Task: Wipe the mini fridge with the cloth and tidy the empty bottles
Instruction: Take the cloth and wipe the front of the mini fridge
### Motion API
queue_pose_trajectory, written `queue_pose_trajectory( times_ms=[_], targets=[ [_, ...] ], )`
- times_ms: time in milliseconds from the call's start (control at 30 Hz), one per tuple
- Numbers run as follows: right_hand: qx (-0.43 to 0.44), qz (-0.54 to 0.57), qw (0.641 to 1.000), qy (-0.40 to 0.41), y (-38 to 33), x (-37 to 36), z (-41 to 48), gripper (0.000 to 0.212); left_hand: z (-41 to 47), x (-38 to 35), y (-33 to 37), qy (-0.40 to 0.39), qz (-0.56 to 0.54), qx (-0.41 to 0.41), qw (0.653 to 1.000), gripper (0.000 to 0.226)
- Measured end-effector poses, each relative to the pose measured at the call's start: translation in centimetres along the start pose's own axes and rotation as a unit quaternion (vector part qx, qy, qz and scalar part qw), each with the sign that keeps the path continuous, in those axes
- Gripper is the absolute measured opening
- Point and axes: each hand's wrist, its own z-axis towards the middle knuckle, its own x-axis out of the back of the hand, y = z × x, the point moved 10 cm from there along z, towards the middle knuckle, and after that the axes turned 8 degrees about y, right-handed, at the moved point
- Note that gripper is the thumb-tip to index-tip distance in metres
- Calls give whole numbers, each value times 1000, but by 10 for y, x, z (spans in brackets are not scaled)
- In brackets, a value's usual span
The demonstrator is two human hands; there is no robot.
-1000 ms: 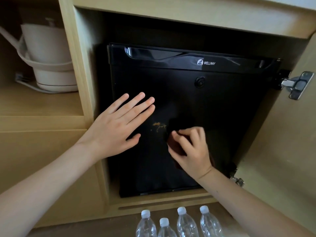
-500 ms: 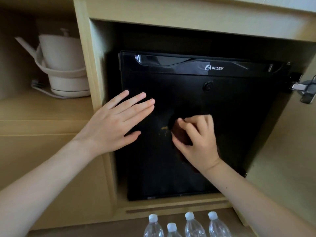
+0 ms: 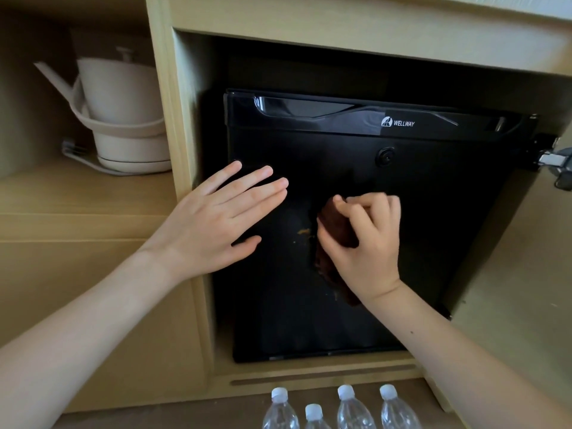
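A black mini fridge (image 3: 433, 212) stands shut inside a wooden cabinet. My left hand (image 3: 216, 221) lies flat with fingers spread on the left part of its door. My right hand (image 3: 362, 243) presses a dark brown cloth (image 3: 335, 230) against the middle of the door. A small orange stain (image 3: 304, 232) shows just left of the cloth. Several clear plastic bottles (image 3: 343, 410) with white caps stand on the floor below the fridge.
A cream kettle (image 3: 120, 116) on its base sits on the shelf to the left. The open cabinet door (image 3: 526, 289) with a metal hinge (image 3: 554, 161) stands at the right. A wooden upright (image 3: 173, 125) separates shelf and fridge bay.
My right hand has moved the cloth up and left over the stain, which is now smaller. My left hand stays flat on the door. The view has shifted slightly.
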Motion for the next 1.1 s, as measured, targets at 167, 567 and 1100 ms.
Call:
queue_pose_trajectory(
  times_ms=[167,567,1100],
  targets=[
    [180,13,980,-86,-35,-19,-38,22,0,1,0,1,-6,2,1000,68],
    [-36,-4,997,65,10,14,40,24,-2,4,-5,10,4,1,1000,67],
    [-111,47,989,84,14,15,42,19,-7,15,-16,34,34,27,998,72]
  ],
)
